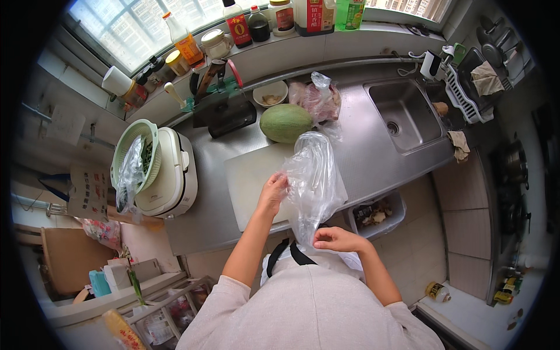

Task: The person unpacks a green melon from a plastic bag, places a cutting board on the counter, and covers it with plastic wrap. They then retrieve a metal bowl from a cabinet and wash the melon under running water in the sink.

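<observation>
My left hand (pixel 274 192) pinches the left edge of a clear plastic bag (pixel 313 179), above a white cutting board (pixel 249 183). Lower down, close to my waist, the fingers of my right hand (pixel 337 239) are closed on the bag's bottom end. The bag hangs loosely between both hands and looks empty. Just beyond it, a green oblong melon (pixel 285 123) lies at the board's far edge. Behind the melon are a white bowl (pixel 259 93) with something pale inside and raw meat in a clear plastic bag (pixel 323 100).
A black knife holder (pixel 232 114) stands at the back left, beside a white lidded appliance (pixel 173 175) with a green colander (pixel 156 164). The sink (pixel 407 118) is on the right. Under the counter's front edge sits a waste bin (pixel 400 214). Bottles (pixel 237 26) line the windowsill.
</observation>
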The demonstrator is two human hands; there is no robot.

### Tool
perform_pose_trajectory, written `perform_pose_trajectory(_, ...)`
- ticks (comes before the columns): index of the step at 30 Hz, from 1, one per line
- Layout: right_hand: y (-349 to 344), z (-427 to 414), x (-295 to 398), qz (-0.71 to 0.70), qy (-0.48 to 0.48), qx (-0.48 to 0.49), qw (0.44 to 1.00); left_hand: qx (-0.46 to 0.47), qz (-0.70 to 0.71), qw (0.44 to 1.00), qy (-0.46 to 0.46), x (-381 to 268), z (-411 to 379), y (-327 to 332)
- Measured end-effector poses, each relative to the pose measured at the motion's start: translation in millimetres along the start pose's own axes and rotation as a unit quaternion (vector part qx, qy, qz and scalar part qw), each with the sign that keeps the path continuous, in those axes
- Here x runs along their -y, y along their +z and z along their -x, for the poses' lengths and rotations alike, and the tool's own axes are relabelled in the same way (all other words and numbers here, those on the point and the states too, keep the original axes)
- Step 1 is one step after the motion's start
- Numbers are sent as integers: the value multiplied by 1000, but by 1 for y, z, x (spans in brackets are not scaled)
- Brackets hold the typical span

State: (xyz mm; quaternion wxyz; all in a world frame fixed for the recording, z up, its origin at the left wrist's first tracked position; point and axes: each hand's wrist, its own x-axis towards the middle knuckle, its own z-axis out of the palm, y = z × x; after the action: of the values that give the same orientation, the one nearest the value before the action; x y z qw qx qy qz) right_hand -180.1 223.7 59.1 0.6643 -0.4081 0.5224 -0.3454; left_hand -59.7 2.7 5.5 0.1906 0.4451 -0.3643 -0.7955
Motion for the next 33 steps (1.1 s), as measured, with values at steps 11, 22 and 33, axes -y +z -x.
perform_pose_trajectory(11, -137, -87, 33, 58, -237, -517, 821, 181, -66, 980, 40, -23, 18, 17)
perform_pose_trajectory(22, -105, -77, 65, -175, -273, -456, 829, -102, -259, 899, 337, -11, 37, 65)
perform_pose_trajectory(33, -171, 3, 28, -211, -142, -455, 854, -100, -284, 892, 338, -24, 0, -5)
